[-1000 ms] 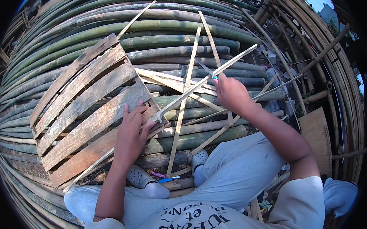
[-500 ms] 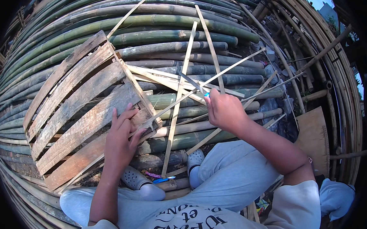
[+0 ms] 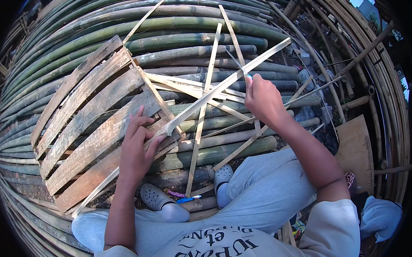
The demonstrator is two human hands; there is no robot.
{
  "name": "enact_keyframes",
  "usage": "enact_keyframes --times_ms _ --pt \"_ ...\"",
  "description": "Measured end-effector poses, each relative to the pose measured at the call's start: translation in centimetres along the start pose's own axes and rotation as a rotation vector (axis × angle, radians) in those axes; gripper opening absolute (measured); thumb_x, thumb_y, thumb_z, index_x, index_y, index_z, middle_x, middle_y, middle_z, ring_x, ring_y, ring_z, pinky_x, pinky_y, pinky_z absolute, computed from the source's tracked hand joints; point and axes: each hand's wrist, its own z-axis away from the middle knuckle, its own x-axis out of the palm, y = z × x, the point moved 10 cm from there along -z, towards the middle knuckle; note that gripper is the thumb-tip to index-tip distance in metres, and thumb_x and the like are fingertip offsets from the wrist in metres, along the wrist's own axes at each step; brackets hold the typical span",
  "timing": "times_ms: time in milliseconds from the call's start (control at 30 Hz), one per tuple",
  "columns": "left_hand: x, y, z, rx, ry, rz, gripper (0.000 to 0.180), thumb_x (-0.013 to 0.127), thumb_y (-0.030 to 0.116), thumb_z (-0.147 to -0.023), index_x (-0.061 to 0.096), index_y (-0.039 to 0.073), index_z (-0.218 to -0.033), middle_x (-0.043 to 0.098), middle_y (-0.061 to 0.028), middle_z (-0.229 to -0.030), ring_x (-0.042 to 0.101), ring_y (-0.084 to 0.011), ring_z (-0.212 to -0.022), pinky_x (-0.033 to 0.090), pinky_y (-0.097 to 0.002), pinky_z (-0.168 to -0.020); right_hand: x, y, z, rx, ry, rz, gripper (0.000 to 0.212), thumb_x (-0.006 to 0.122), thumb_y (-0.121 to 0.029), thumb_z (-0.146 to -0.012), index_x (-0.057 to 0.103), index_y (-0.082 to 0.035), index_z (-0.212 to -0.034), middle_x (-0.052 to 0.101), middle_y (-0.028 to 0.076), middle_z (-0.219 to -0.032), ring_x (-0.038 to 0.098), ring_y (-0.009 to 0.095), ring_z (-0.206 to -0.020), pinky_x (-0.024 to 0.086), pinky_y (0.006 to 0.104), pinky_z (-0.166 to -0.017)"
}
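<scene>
A long pale bamboo strip [image 3: 209, 95] slants from beside my left knee, over the slatted wooden crate, up to the far right. My left hand [image 3: 140, 138] presses it near the crate's lower right corner, thumb and fingers closed about it. In my right hand [image 3: 263, 98] is a knife [image 3: 233, 58], a bit of its blue handle showing above the fist. Its thin blade lies across the strip toward the far end and points away from me. The weathered wooden crate [image 3: 89, 129] rests tilted on the bamboo poles.
Green bamboo poles [image 3: 174, 23] lie in rows beneath everything. Several loose strips [image 3: 205, 114] cross in front of me. A blue-handled tool [image 3: 185, 199] and a pink one lie between my feet. A brown board [image 3: 356, 152] stands at the right, near upright bamboo.
My right hand and the knife have moved up and to the right along the strip. The strip now shows a broader face. My left hand stays near the crate's corner.
</scene>
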Motion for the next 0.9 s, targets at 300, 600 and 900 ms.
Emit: enact_keyframes --times_ms 300,600,900 --pt "-0.4 0.8 1.3 -0.003 -0.057 0.079 0.035 0.074 -0.002 -0.081 0.041 0.002 -0.072 0.059 -0.014 -0.12 0.038 -0.0394 -0.142 0.03 -0.0493 -0.119 0.1 2.9 -0.7 0.245 0.06 -0.426 0.059 0.061 -0.047 -0.096 0.058 0.001 -0.063 0.057 0.015 -0.056 0.055 0.03 -0.051 0.042 0.0429 -0.056" --pt "-0.9 1.9 2.0 -0.007 -0.145 -0.048 0.028 0.07 -0.003 -0.079 0.05 0.002 -0.099 0.048 -0.0173 -0.139 0.029 -0.0396 -0.147 0.019 -0.0554 -0.121 3.5 2.2 0.9 0.474 -0.107 -0.826 0.052 0.067 -0.039 -0.095 0.044 -0.011 -0.057 0.042 -0.003 -0.05 0.034 0.008 -0.038 0.025 0.028 -0.035" --pt "1.4 3.5 1.1 0.082 -0.324 -0.453 0.065 0.057 0.027 -0.091 0.037 0.009 -0.15 0.031 -0.0102 -0.16 0.018 -0.0325 -0.151 -0.007 -0.0671 -0.117 2.9 2.6 0.8 0.443 -0.103 -0.768 0.048 0.068 -0.038 -0.094 0.054 -0.006 -0.061 0.046 -0.003 -0.052 0.035 0.007 -0.051 0.032 0.0312 -0.047"
